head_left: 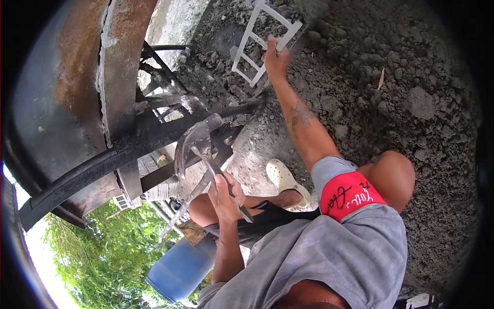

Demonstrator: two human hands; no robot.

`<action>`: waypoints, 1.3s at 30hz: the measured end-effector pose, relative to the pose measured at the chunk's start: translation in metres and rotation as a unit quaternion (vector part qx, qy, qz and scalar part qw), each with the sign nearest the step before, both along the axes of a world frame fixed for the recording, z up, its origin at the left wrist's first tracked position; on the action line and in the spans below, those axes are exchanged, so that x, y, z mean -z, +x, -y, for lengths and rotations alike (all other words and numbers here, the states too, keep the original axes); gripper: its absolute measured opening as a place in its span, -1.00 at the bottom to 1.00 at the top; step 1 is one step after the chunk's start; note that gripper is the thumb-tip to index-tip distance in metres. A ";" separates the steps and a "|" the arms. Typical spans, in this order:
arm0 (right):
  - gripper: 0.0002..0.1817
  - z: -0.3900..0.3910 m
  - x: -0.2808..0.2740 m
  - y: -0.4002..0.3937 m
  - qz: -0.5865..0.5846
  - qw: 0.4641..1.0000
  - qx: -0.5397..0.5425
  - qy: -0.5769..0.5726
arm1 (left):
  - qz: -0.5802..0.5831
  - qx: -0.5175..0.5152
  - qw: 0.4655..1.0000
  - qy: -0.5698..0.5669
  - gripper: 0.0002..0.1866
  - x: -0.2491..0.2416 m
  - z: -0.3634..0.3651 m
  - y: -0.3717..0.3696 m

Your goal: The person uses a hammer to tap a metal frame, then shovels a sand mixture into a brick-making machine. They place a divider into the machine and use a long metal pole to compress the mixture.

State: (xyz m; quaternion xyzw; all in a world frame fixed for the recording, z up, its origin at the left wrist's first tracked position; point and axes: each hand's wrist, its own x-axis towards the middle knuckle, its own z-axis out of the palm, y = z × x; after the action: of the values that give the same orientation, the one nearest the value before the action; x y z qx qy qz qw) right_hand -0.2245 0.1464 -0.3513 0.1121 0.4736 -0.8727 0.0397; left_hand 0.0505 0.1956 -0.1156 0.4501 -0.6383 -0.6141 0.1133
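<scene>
My left hand (pixel 226 198) is wrapped around the metal handle of a claw hammer (pixel 198 139), thumb lying along it. The hammer's dark, worn head points up beside a black metal bar, and the handle end sticks out below my fist. My right arm stretches forward, and its hand (pixel 277 59) grips a whitish ladder-shaped frame (pixel 250 37) by one side, near its wider end. The frame has several crosspieces and is held over the grey rubble; my fingers hide part of its edge.
A rusty curved metal structure (pixel 77 67) with a black bar (pixel 128 140) fills the left side. Lumpy grey soil (pixel 411 67) covers the ground ahead and to the right. A blue drum (pixel 182 268) lies at lower left. My foot wears a pale clog (pixel 280 175).
</scene>
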 end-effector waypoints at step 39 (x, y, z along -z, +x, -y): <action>-0.75 -0.018 -0.008 0.016 -0.016 0.993 -0.051 -0.104 | 0.057 0.184 0.946 -0.262 -0.61 -0.045 -0.005 -0.100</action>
State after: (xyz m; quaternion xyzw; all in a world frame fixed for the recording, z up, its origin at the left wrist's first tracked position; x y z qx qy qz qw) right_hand -0.2087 0.1646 -0.3429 0.0691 0.3855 -0.9159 0.0877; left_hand -0.0490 0.2008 -0.0703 0.3136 -0.8539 -0.4085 0.0755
